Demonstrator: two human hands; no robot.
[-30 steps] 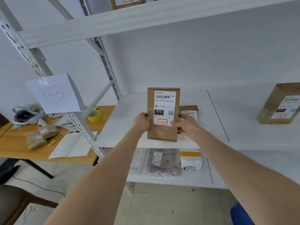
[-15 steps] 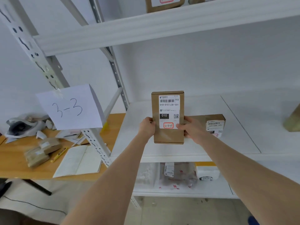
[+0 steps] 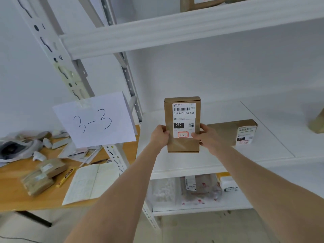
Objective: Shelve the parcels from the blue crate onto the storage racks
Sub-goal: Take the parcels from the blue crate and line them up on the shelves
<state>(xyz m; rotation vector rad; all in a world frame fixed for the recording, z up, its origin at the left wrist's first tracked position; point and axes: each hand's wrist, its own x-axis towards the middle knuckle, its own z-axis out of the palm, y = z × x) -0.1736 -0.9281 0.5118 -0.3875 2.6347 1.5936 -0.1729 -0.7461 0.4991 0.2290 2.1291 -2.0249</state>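
I hold a flat brown cardboard parcel (image 3: 183, 144) upright with both hands, its white label facing me with a red-boxed mark reading 3-3-1. My left hand (image 3: 160, 136) grips its left edge and my right hand (image 3: 206, 136) grips its right edge. The parcel hovers over the front left part of the white middle shelf (image 3: 263, 151) of the storage rack. Behind my right hand a second brown parcel (image 3: 235, 132) lies flat on that shelf. The blue crate is out of view.
A paper sign reading 3-3 (image 3: 95, 120) hangs on the rack's left upright (image 3: 57, 55). The upper shelf (image 3: 175, 28) carries a parcel (image 3: 198, 4). Another parcel (image 3: 317, 123) sits at the right edge. Bagged parcels (image 3: 198, 188) lie on the lower shelf. A cluttered wooden desk (image 3: 14, 199) stands at left.
The view has swung left and up, so the rack and sign sit further right and larger. The parcel stays upright in both hands, raised slightly over the shelf.
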